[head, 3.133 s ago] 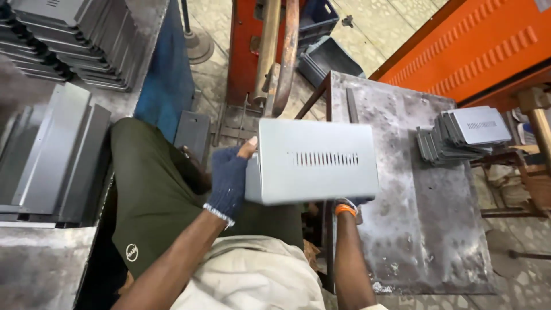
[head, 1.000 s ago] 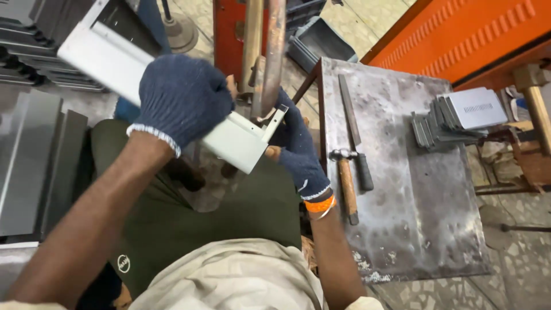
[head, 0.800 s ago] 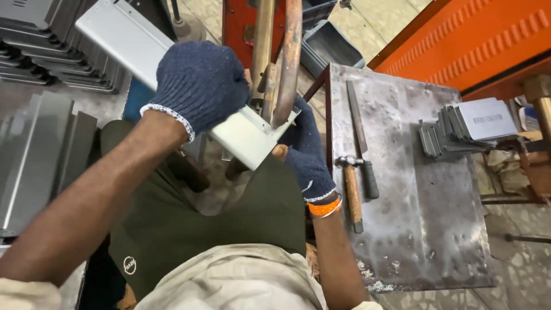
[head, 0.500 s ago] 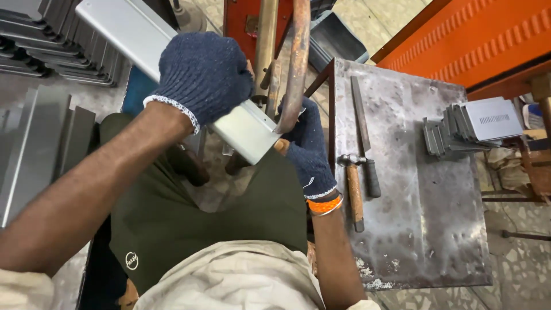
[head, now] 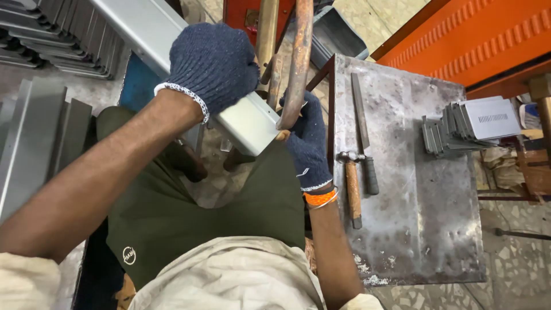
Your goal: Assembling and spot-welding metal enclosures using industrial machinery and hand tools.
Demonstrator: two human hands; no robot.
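At upper centre, the gloved left hand is clamped around a grey metal casing, tilted against the rusty rods. The gloved right hand grips its lower end. A hammer and file lie on the table, right.

The scene is lit evenly and fairly brightly by diffuse light from above, so that only soft shadows are cast under the steel worktable and between the legs. A pale sheen, short of hard glare, is seen on the grey sheet-metal housing and on the stacked panels, while the orange machine casing is rendered vividly saturated. Slight motion softness is noticed on the left hand in its dark knit glove, and wide-angle stretching is apparent at the frame edges.
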